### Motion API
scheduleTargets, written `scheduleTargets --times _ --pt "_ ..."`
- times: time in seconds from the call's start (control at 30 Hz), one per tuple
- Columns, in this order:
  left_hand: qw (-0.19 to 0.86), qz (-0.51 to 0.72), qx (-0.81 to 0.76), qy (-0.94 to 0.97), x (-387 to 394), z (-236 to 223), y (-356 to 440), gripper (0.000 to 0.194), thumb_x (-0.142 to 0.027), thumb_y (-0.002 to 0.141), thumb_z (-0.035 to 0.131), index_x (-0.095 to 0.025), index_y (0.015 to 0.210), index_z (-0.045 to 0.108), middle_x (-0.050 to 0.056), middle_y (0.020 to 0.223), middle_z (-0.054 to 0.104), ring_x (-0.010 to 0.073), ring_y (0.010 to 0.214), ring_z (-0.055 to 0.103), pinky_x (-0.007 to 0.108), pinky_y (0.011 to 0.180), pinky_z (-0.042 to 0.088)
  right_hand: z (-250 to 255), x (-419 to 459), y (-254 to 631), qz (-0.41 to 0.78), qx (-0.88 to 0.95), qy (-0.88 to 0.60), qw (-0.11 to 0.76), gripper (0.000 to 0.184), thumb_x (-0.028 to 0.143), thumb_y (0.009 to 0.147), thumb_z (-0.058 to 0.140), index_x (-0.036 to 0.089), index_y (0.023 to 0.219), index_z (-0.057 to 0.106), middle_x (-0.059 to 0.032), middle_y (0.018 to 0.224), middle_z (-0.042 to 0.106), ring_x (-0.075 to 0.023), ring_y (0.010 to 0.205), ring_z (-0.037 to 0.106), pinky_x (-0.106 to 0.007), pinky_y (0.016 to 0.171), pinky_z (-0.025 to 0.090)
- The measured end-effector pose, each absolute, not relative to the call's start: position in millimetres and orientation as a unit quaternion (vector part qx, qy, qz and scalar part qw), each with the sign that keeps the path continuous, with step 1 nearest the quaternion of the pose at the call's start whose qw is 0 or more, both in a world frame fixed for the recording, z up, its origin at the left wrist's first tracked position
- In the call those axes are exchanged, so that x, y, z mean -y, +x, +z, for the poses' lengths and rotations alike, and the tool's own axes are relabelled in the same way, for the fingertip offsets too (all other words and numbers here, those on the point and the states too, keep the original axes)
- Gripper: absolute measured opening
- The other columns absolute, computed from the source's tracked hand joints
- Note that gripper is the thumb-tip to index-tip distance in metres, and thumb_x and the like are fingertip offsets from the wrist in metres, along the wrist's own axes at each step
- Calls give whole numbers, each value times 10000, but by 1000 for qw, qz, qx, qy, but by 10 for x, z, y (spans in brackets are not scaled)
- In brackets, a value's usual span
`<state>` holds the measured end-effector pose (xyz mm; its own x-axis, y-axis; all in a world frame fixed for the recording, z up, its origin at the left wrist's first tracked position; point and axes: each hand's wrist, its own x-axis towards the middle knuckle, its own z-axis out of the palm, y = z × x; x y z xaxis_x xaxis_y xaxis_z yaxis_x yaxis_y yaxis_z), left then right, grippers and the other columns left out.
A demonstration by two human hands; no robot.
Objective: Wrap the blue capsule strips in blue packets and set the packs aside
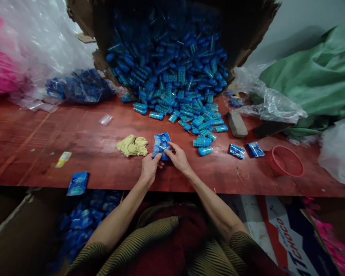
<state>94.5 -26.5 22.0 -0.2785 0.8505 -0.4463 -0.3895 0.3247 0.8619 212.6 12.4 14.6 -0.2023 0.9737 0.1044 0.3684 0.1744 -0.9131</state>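
Note:
Between my two hands is a blue printed packet [161, 142], held just above the red table. My left hand [150, 166] pinches its lower left corner. The fingers of my right hand [178, 157] grip its right edge. A crumpled yellow cloth [132, 145] lies to the left of the packet. To the right, a loose spread of small blue capped containers in clear wrap [202, 142] trails toward the back. Another blue packet [78, 183] lies at the table's front edge, far to the left.
A torn cardboard box [254, 34] spills blue containers at the back. On the right are a grey block [237, 124], two small blue packs [255, 149] and a red plastic basket [286, 161]. Below the edge, a box holds blue packets [83, 220]. Green cloth [316, 73] is bunched back right.

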Motion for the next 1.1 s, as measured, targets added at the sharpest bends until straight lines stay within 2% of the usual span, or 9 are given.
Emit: scheduleTargets --times 0.07,0.17,0.27,0.37,0.5,0.7,0.93,1.03,1.1 --pt "571 541 -586 194 263 201 962 348 -367 515 742 -118 698 583 -19 491 584 86 372 508 181 343 381 165 -173 2101 433 643 -511 370 246 349 817 537 184 906 696 -26 822 670 -152 733 581 -261 716 445" --pt "586 534 -581 184 288 191 953 327 -345 541 748 -115 702 580 -7 505 605 94 377 530 184 350 402 240 -225 2071 410 635 -528 388 286 376 833 493 170 752 674 0 676 629 -136 643 546 -244 647 413" --pt "606 537 -566 154 321 207 911 296 -304 569 749 -116 724 581 -5 527 622 97 393 551 185 368 429 295 -256 2054 389 640 -535 391 272 375 828 490 171 753 653 13 647 593 -126 624 521 -244 639 396" --pt "607 552 -557 124 329 234 877 273 -270 582 749 -117 727 576 -10 524 618 90 392 548 180 373 435 278 -271 2039 470 624 -503 371 235 389 768 552 173 794 642 13 710 612 -122 658 534 -234 639 411" --pt "609 562 -547 122 314 267 883 283 -277 585 760 -111 727 581 1 539 623 93 396 549 186 374 437 224 -271 2017 543 591 -481 352 221 386 721 583 172 677 619 33 625 579 -100 573 492 -213 556 395" --pt "614 553 -545 140 318 274 886 258 -238 549 771 -109 696 604 1 538 625 99 414 566 188 388 453 229 -255 1990 474 608 -518 370 246 375 744 557 171 613 601 39 584 550 -100 577 473 -217 581 366" --pt "594 552 -573 120 341 258 879 205 -244 605 724 -114 679 583 -3 504 608 107 410 556 202 388 451 202 -263 1986 443 632 -507 384 288 392 802 516 166 649 608 28 603 558 -114 602 496 -219 587 359" --pt "619 540 -559 108 389 275 858 215 -237 610 727 -117 702 575 1 517 611 105 417 558 190 382 430 196 -327 2005 379 651 -560 346 289 371 854 473 177 701 622 15 628 580 -130 626 522 -227 595 362" --pt "635 529 -555 99 431 287 836 224 -231 601 739 -120 696 570 5 529 614 101 428 564 178 384 415 211 -349 2008 320 686 -596 268 281 368 882 456 201 753 641 -7 697 615 -154 675 549 -245 614 371"
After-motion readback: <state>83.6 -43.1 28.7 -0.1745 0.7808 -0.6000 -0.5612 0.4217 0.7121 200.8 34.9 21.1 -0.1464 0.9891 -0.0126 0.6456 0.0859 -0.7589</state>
